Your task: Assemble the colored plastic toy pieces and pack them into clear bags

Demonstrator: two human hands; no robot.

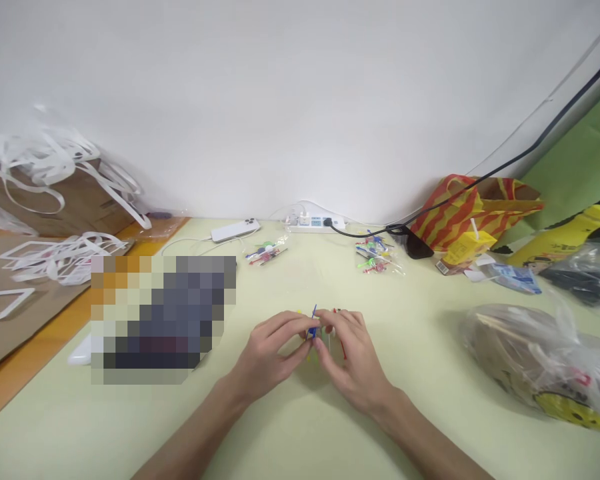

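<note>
Both my hands meet over the middle of the pale green table [300, 413]. My left hand [273, 353] and my right hand [350, 357] pinch between their fingertips a small bundle of coloured plastic pieces [314, 328], with blue, red and yellow bits showing. Fingers hide most of the bundle. Farther back lie two small clear bags of similar coloured pieces, one [266, 254] left of centre and one [377, 258] to its right.
A white phone [234, 230] and a power strip [316, 222] lie by the wall. A blurred-out patch [163, 317] sits left. Cardboard with white strips [55, 200] is far left. Red-yellow bag [473, 207], yellow drink carton [464, 250] and filled plastic bag [545, 363] stand right.
</note>
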